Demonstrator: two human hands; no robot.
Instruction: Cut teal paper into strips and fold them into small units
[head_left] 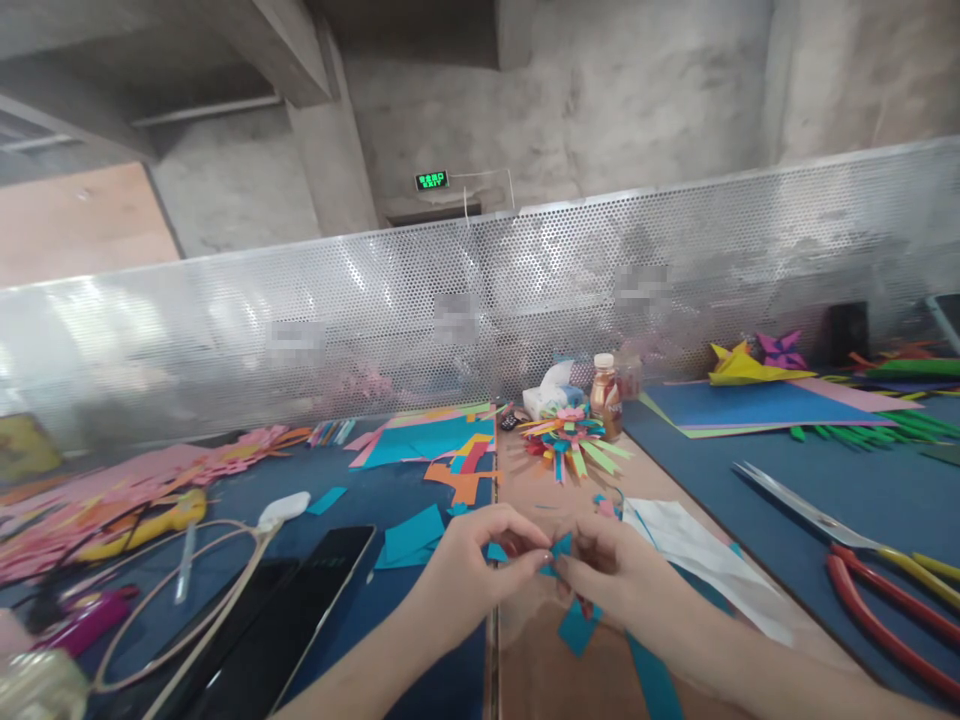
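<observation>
A small piece of blue paper is pinched between my two hands, above the brown strip of the table. My left hand grips its left side with thumb and forefinger. On the other side, my right hand closes on the piece with bent fingers, partly hiding it. Beneath them lies another blue paper scrap, and a longer blue paper strip runs under my right wrist. Blue paper sheets rest just left of my left hand.
A multicoloured paper flower stands ahead, near a bottle and a tissue pack. Large red-handled scissors lie at right, a phone and a yellow glue gun at left. White tissue lies beyond my right hand.
</observation>
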